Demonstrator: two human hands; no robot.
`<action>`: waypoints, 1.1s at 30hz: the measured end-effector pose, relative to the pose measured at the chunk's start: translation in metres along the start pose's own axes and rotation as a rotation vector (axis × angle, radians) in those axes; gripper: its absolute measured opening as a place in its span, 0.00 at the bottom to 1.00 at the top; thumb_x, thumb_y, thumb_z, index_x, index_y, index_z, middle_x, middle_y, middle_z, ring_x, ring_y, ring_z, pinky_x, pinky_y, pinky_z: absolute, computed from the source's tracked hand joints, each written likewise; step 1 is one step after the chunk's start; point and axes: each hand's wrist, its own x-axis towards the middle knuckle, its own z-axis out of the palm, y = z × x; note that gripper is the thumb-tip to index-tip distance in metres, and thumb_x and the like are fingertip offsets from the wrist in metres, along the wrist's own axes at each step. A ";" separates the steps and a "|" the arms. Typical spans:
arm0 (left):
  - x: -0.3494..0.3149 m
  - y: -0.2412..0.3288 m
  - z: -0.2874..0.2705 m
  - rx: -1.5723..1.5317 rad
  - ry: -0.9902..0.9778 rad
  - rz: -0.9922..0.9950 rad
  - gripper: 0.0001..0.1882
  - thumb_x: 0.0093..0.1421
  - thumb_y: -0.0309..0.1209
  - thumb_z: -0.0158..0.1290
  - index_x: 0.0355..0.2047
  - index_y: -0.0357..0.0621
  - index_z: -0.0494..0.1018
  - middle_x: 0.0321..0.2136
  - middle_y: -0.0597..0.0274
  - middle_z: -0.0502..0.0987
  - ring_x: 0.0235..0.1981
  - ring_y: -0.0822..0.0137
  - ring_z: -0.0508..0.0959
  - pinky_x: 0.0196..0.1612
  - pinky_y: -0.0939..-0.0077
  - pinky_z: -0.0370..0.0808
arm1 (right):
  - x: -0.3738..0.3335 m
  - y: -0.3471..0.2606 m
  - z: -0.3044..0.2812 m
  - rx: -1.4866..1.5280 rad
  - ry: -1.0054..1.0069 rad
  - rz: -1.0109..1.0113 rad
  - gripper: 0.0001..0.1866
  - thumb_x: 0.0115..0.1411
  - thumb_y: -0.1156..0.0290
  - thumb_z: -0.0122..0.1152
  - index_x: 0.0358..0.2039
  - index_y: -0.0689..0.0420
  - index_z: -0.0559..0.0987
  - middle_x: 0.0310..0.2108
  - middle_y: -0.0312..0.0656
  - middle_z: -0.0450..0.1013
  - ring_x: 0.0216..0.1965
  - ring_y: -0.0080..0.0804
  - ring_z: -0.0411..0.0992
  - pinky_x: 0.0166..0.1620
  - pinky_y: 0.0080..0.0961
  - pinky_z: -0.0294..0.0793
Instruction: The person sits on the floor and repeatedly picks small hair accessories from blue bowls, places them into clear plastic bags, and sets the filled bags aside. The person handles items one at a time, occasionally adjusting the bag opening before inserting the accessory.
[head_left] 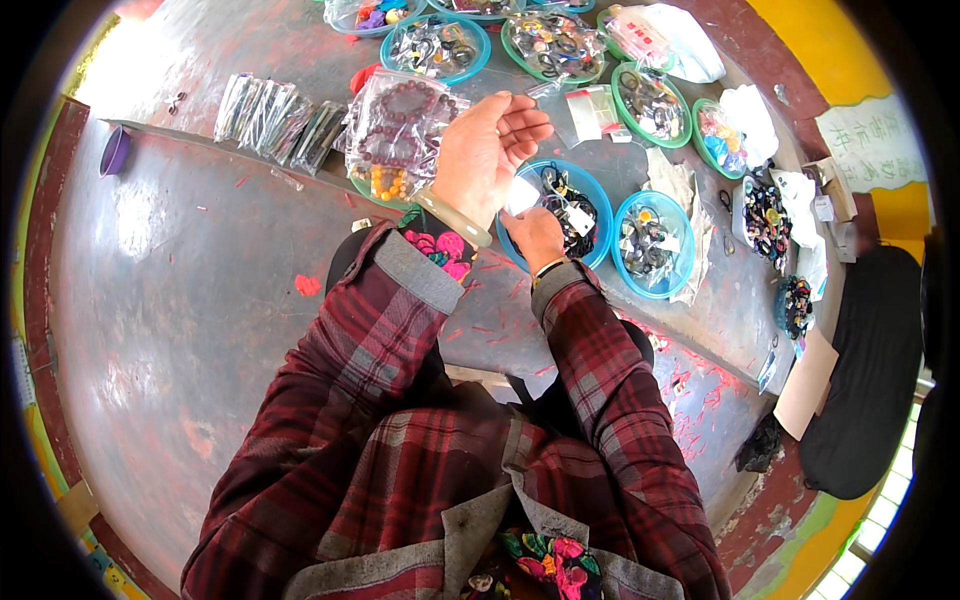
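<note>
My left hand (485,150), with a pale bangle at its wrist, is raised beside a clear bag of dark red bead bracelets (395,125). Its palm faces up and its fingers bend loosely, with nothing visible in them. My right hand (537,238) reaches over the near left rim of a blue basket (606,225) that holds black hair ties (572,200) and white tags. Its fingertips are closed at the lower edge of a small white card (520,195). Yellow beads (388,183) show in a green basket under the bracelet bag.
Several round baskets of small accessories stand beyond, among them a blue basket (689,262) right of my right hand. Flat plastic packets (262,115) lie in a row at the left. A purple bowl (115,152) sits on the raised ledge's edge. Black cloth (865,380) lies far right.
</note>
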 end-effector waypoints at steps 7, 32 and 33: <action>0.000 -0.007 0.007 -0.004 0.016 -0.041 0.13 0.59 0.34 0.47 0.33 0.34 0.71 0.29 0.53 0.76 0.32 0.61 0.77 0.30 0.79 0.71 | 0.002 -0.009 0.009 -0.091 0.207 -0.036 0.27 0.47 0.48 0.60 0.34 0.61 0.72 0.33 0.51 0.73 0.36 0.44 0.74 0.39 0.38 0.72; 0.001 -0.008 0.003 0.045 0.039 -0.037 0.12 0.59 0.34 0.46 0.33 0.35 0.72 0.29 0.53 0.77 0.32 0.62 0.77 0.30 0.79 0.71 | -0.006 0.030 -0.073 1.066 0.048 0.020 0.06 0.52 0.71 0.60 0.24 0.60 0.76 0.18 0.33 0.71 0.19 0.14 0.62 0.24 0.11 0.60; 0.001 -0.010 0.006 0.047 0.023 -0.043 0.12 0.59 0.34 0.46 0.33 0.35 0.72 0.29 0.53 0.77 0.32 0.62 0.77 0.31 0.79 0.70 | -0.012 0.028 -0.086 1.076 0.033 0.013 0.06 0.52 0.71 0.60 0.24 0.59 0.76 0.18 0.33 0.71 0.19 0.14 0.62 0.24 0.11 0.60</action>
